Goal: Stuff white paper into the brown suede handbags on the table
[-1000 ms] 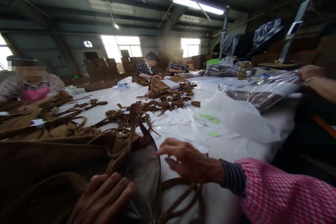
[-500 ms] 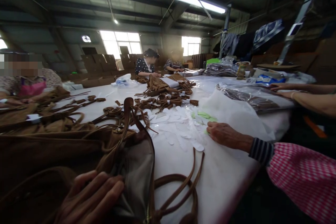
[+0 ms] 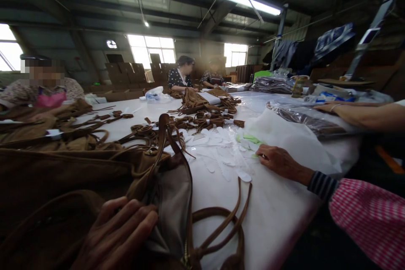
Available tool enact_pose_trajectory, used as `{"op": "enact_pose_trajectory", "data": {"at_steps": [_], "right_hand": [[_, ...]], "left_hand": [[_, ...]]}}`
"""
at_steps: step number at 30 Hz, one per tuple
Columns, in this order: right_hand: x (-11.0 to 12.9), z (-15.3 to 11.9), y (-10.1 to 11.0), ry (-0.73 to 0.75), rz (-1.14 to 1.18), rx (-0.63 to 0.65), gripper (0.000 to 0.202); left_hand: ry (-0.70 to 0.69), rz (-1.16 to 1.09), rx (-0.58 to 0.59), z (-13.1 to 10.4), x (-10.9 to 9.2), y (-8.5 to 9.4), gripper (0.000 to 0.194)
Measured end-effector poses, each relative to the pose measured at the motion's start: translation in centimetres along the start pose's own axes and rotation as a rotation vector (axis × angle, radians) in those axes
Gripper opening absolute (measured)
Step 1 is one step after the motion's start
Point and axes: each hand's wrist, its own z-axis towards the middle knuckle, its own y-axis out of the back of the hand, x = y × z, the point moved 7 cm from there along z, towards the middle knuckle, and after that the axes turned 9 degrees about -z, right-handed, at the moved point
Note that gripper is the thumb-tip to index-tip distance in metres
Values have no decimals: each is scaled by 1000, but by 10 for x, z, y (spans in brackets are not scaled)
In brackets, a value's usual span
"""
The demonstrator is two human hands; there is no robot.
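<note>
A brown bag [image 3: 76, 173] with a grey lining [image 3: 173, 198] lies unzipped at the lower left. My left hand [image 3: 117, 232] grips its opening, fingers together over the edge and thumb hidden. Out over the table, my right hand [image 3: 278, 162] has its fingers curled closed beside a scatter of white paper tags [image 3: 218, 147] and a few pale green slips [image 3: 252, 138]. What sits between those fingertips, if anything, is too small to make out. Brown straps [image 3: 228, 228] trail from the bag across the white tabletop [image 3: 265, 215].
Bundled brown straps [image 3: 205, 122] and more brown bags [image 3: 190, 101] lie farther back. At right, a co-worker's arm [image 3: 363, 114] rests on plastic-wrapped goods [image 3: 303, 114]. Crumpled white sheeting [image 3: 284, 135] lies near my right hand. Other people sit across the table.
The whole view has shifted slightly to the right. My right hand has drawn back a little from the green slips, its fingers more curled. My left hand keeps its place on the bag.
</note>
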Motion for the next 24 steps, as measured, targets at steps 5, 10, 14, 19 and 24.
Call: {"op": "enact_pose_trajectory", "data": {"at_steps": [5, 10, 14, 19, 24], "right_hand": [[16, 8, 33, 17, 252, -277, 23], [122, 36, 47, 42, 895, 50, 24], [237, 48, 34, 61, 1254, 501, 16], [296, 59, 7, 2, 1314, 610, 14], [298, 60, -3, -27, 1294, 531, 32]], "left_hand": [[32, -55, 168, 19, -12, 7, 26], [77, 3, 226, 17, -15, 2, 22], [73, 21, 227, 14, -17, 2, 22], [46, 47, 261, 15, -19, -2, 20], [39, 63, 309, 10, -16, -10, 18]]}}
